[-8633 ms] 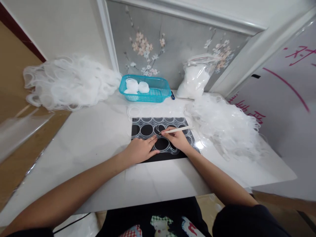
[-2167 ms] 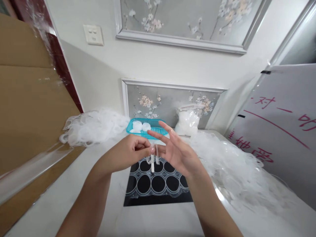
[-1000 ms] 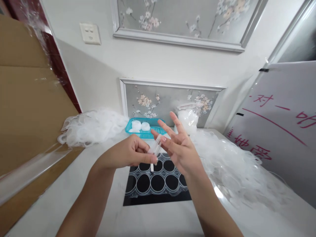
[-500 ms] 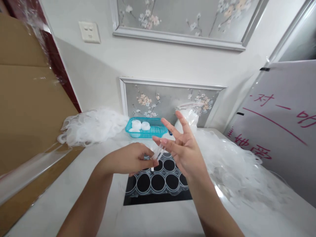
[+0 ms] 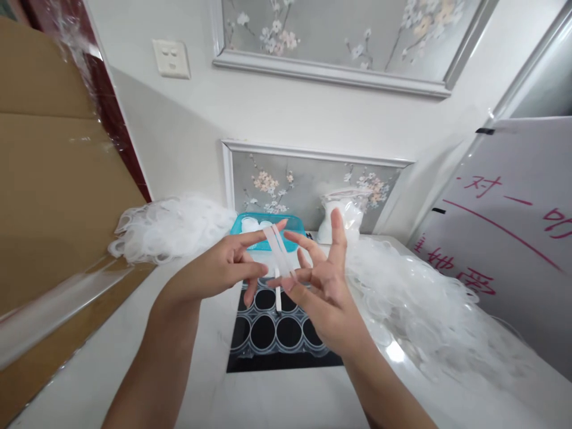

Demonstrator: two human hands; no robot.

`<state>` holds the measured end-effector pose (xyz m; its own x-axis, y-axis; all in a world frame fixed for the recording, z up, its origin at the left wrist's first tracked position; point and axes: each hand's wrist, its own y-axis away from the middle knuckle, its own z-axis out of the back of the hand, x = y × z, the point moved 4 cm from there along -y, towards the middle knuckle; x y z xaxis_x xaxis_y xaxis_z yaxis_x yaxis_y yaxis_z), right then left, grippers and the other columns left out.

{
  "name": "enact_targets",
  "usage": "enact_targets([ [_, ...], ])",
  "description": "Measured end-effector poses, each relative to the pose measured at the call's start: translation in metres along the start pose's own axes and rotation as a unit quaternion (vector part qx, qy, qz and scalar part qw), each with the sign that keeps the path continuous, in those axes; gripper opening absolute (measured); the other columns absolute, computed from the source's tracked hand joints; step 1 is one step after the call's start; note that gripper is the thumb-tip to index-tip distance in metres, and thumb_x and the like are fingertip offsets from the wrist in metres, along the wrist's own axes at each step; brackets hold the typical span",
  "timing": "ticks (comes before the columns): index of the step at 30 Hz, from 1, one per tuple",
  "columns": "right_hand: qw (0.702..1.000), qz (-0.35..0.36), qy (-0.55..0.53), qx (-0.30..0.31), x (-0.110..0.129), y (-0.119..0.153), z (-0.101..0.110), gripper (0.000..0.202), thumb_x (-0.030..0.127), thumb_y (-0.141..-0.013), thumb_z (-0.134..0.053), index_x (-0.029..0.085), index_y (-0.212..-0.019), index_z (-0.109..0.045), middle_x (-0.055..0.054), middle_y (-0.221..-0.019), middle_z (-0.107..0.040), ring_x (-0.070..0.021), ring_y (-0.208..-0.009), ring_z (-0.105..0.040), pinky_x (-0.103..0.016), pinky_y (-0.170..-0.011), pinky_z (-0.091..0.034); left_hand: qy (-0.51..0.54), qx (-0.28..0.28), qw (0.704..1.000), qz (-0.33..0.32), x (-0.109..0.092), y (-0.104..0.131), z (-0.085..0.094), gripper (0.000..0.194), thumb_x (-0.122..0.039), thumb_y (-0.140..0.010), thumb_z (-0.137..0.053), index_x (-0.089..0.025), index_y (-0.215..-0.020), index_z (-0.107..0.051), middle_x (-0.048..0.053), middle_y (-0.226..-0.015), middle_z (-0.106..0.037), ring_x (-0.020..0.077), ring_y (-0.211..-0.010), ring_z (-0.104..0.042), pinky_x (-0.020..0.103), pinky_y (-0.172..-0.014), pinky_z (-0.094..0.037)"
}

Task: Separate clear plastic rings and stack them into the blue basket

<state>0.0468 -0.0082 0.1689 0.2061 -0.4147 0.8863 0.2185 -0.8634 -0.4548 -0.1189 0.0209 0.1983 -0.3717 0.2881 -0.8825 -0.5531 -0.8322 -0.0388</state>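
Heaps of clear rings [image 5: 172, 229] flanking black mat [image 5: 279, 333], blue basket [image 5: 292, 226] behind.

Ring [image 5: 279, 253]: thin translucent plastic. Basket [image 5: 292, 225]: glossy turquoise plastic mesh. Table [image 5: 147, 357]: smooth glossy white. Mat [image 5: 286, 360]: matt black.

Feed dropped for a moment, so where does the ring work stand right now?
Already set aside: two white round stacks in the turquoise plastic basket. In hand: a translucent plastic ring stretched between the left hand and right hand, a thin white stick hanging below. Left: a clear ring sheet on the black mat, plus a big loose ring pile.
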Motion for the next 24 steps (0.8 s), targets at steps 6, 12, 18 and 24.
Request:
enact_targets([
  [6, 0.999, 0.004, -0.039, -0.031, 0.000, -0.004, 0.004, 0.078, 0.036, -0.089, -0.061, 0.047, -0.150, -0.014, -0.003, -0.126, -0.055, -0.0222, -0.093, -0.069, -0.050, -0.091, -0.056, 0.168, 0.021, 0.985, -0.029, -0.008, 0.004, -0.011, 0.084, -0.026, -0.084, -0.063, -0.014, -0.154, -0.019, -0.006, -0.042, -0.058, 0.0045, -0.027, -0.027, 0.018, -0.032, -0.016],
  [12, 1.000, 0.017, -0.014, 0.007, -0.003, -0.005, 0.004, 0.049, 0.037, -0.095, -0.052, 0.039, -0.142, -0.037, -0.002, -0.103, -0.067, -0.0240, -0.092, -0.071, -0.051, -0.093, -0.055, 0.251, 0.045, 0.966, -0.035, -0.015, 0.010, -0.016, 0.082, -0.024, -0.082, -0.066, -0.015, -0.152, -0.026, -0.007, -0.039, -0.057, 0.0047, -0.023, -0.031, 0.017, -0.030, -0.015],
  [18, 0.998, -0.015, -0.003, 0.056, -0.002, -0.003, 0.002, 0.058, 0.038, -0.094, -0.054, 0.037, -0.148, -0.032, -0.002, -0.099, -0.073, -0.0253, -0.095, -0.071, -0.052, -0.095, -0.053, 0.251, 0.074, 0.965, -0.029, -0.018, 0.015, -0.021, 0.061, -0.032, -0.083, -0.066, -0.015, -0.139, -0.052, -0.005, -0.035, -0.053, 0.0051, -0.022, -0.033, 0.017, -0.029, -0.013],
  [24, 1.000, 0.009, 0.021, 0.018, 0.002, -0.006, 0.003, 0.088, 0.033, -0.092, -0.059, 0.041, -0.153, 0.005, 0.002, -0.103, -0.075, -0.0233, -0.118, -0.063, -0.062, -0.115, -0.031, 0.167, 0.060, 0.983, -0.050, -0.021, 0.016, -0.023, 0.037, -0.048, -0.085, -0.065, -0.015, -0.098, -0.077, -0.004, -0.031, -0.046, 0.0033, -0.026, -0.030, 0.017, -0.035, -0.025],
])
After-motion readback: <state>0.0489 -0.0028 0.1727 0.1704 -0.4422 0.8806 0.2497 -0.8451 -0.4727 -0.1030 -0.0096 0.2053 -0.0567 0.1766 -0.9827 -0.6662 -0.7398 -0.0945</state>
